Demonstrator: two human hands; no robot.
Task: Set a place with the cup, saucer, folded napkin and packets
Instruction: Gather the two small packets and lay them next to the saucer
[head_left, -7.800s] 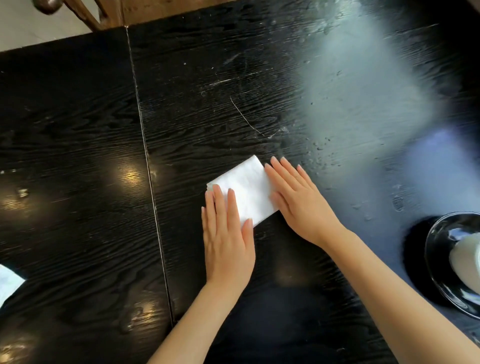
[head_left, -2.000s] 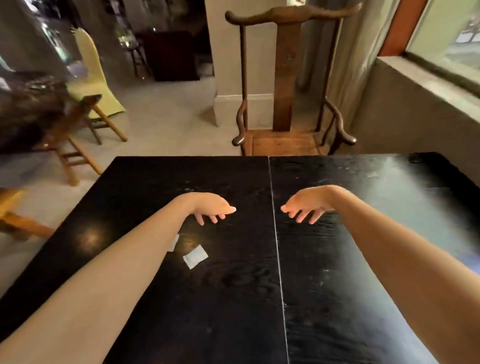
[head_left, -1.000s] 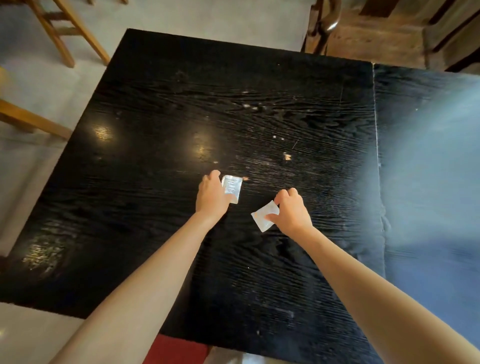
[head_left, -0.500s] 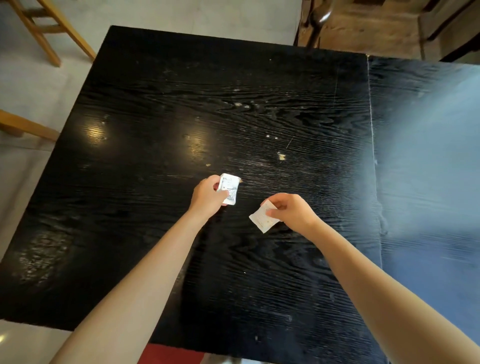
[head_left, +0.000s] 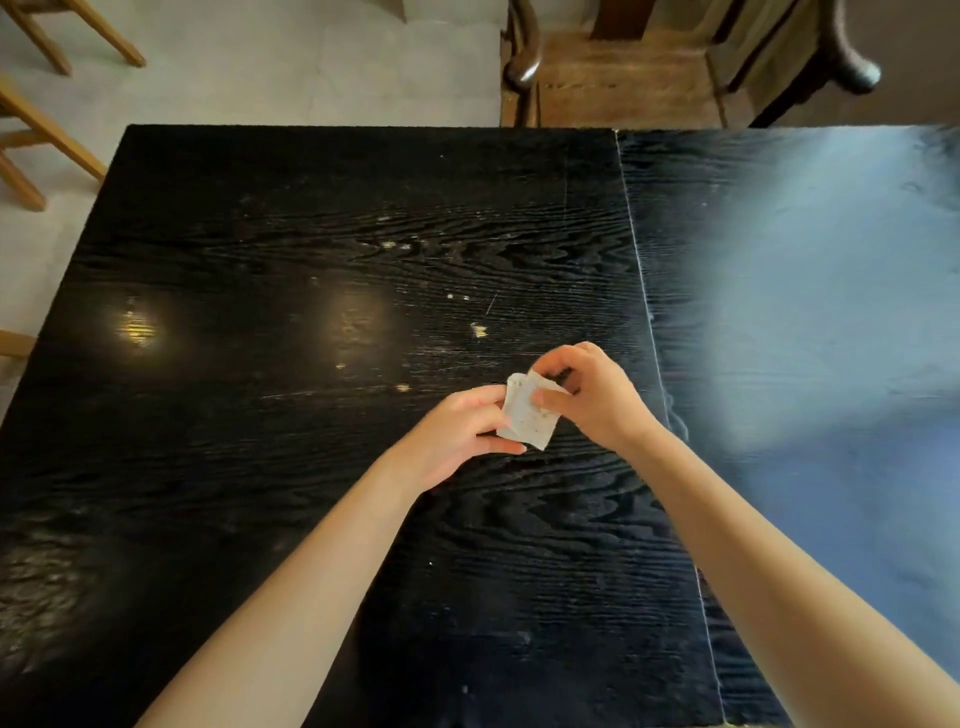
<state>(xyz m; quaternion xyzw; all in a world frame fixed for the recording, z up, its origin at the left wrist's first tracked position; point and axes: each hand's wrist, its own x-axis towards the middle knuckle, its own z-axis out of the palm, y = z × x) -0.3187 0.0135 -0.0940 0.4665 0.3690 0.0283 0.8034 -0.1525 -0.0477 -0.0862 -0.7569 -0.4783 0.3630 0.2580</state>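
Two small white packets are held together, overlapping, just above the black table. My left hand pinches the packets from the left between thumb and fingers. My right hand pinches them from the right, thumb on top. How the two packets are split between the hands is hidden by the overlap. The cup, saucer and napkin are out of view.
A dark wooden armchair stands beyond the table's far edge. Light wooden chair legs show at the far left on the grey floor. A seam runs down the table to the right of my hands.
Half a second ago each hand held its own packet apart. The hands have come together and moved right, and the two packets now overlap between them.
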